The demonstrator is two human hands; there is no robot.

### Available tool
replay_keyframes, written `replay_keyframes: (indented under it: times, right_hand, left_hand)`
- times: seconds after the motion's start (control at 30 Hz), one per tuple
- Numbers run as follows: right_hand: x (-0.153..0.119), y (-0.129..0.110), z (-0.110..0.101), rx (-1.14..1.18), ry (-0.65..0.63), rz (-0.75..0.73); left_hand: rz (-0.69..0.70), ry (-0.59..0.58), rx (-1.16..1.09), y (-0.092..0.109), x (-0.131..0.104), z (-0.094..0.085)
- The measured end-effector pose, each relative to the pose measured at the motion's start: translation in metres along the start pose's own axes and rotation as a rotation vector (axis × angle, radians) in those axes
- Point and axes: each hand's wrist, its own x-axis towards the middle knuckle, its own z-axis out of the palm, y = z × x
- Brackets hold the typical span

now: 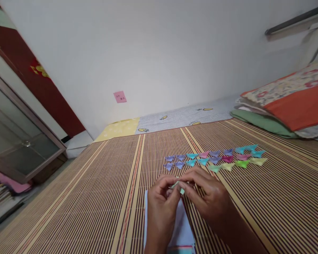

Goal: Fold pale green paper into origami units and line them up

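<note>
Between my two hands is a small piece of folded pale green paper (182, 191), mostly covered by fingers. My left hand (163, 203) pinches it from the left with thumb and forefinger. From the right, my right hand (205, 192) grips the same piece, its thumb and fingertips pressed close to the left thumb. Below both hands lies a stack of paper sheets (182, 229), white on top with coloured edges at the near end. Just beyond the hands, two rows of small folded paper boats (216, 159) stand in purple, blue, pink, green and yellow.
A striped bamboo mat (100, 197) covers the bed. Folded quilts (294, 102) are piled at the back right. Checked cloth (175, 116) runs along the wall, which bears a pink note (120, 97). A glass-doored cabinet (18, 123) stands at the left, past the mat's edge.
</note>
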Motion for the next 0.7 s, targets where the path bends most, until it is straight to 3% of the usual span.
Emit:
replay_keyframes:
  times: [0.17,0.4,0.7]
  right_hand:
    - [-0.0001,-0.0013,-0.0010,0.017,-0.001,0.027]
    - [-0.0009,-0.0006,-0.0042,-0.011,-0.010,0.122]
    - [-0.0005,0.0000,-0.0042,0.004,-0.038,0.107]
  left_hand:
    - [-0.001,-0.023,0.067,0.0012,-0.0011,-0.0019]
    - [-0.051,-0.021,-0.026,0.0030,-0.0011,-0.0024]
    - [-0.076,-0.015,0.019,0.0074,-0.0023,0.0020]
